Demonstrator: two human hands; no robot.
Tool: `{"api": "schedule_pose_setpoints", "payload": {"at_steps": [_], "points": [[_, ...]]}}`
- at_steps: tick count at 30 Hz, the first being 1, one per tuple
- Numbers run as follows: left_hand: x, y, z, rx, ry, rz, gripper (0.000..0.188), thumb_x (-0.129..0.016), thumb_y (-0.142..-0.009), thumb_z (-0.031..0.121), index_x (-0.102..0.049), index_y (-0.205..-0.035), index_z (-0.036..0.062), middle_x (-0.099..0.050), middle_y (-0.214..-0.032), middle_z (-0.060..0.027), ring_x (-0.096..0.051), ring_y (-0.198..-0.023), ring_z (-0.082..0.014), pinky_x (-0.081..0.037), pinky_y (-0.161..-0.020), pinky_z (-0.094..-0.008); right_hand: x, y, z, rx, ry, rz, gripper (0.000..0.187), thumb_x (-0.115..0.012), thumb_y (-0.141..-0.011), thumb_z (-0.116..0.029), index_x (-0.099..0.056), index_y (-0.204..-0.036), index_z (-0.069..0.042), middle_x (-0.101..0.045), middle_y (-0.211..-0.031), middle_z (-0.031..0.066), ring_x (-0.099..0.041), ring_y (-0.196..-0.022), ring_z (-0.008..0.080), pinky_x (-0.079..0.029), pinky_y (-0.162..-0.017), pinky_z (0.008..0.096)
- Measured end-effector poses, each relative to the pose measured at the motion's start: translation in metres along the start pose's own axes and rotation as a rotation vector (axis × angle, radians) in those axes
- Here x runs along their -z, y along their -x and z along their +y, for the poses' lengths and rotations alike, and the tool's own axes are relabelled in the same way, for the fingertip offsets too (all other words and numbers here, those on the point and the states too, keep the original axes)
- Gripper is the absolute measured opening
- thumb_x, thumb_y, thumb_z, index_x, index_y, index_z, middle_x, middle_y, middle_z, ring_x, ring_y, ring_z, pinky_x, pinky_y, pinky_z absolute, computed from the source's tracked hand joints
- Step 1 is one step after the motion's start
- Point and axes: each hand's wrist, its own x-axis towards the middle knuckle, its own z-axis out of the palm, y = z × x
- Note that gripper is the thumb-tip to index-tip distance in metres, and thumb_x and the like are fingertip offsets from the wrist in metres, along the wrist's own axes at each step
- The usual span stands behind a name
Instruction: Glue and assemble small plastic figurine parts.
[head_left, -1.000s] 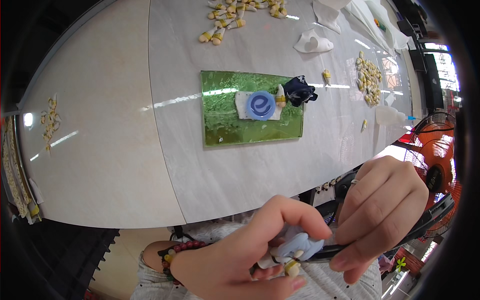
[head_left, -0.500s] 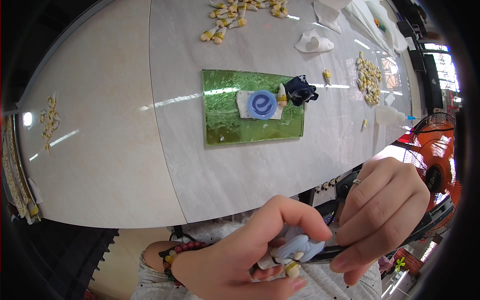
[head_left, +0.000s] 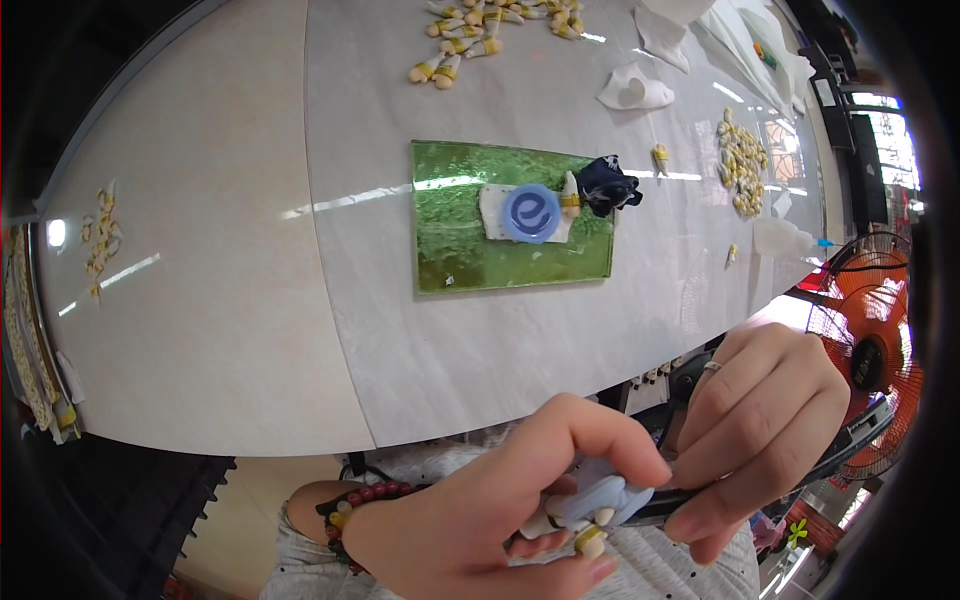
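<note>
Above my lap, at the table's near edge, my left hand is closed around a small figurine with a pale-blue upper part. A cream, rounded end with a gold band sticks out below the blue part, near my thumb tip. Beside it on the right, my right hand is curled, its fingertips close to the blue part. Whatever its fingers may pinch is hidden. On the table ahead lies a green glassy slab, bearing a white pad, a round blue dish and a small gold-banded piece.
Crumpled dark-blue cloth or plastic rests at the slab's right edge. Gold-banded pieces lie at the back, with further piles at right and left. A translucent bottle and an orange fan are at right.
My right hand has shifted slightly left and down, and the figurine has moved a little right with my left fingers. The table's contents appear slightly shifted in view.
</note>
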Motion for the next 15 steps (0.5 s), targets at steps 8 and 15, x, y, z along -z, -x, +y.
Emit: {"api": "schedule_pose_setpoints", "payload": {"at_steps": [8, 15], "points": [[-0.003, -0.005, 0.016, 0.074, -0.03, 0.075, 0.044, -0.055, -0.075, 0.0, -0.032, -0.113, -0.0018, -0.041, -0.101, -0.0071, -0.04, -0.081, -0.0081, -0.033, -0.071, -0.0202, 0.0, 0.006, 0.002, 0.012, 0.0, 0.039, 0.02, -0.075, -0.067, -0.015, -0.065, -0.079, -0.002, -0.06, -0.067, 0.0083, -0.054, -0.054, 0.0115, -0.046, -0.047, 0.0163], [-0.006, -0.006, 0.023, 0.123, 0.003, 0.195, 0.042, -0.058, -0.077, 0.003, -0.036, -0.112, -0.0012, -0.043, -0.103, -0.01, -0.044, -0.086, -0.0134, -0.035, -0.073, -0.0237, -0.032, 0.031, 0.013, 0.284, -0.024, 0.441, 0.026, -0.074, -0.07, -0.02, -0.06, -0.085, -0.003, -0.059, -0.069, 0.0096, -0.054, -0.055, 0.013, -0.044, -0.045, 0.0188]]}}
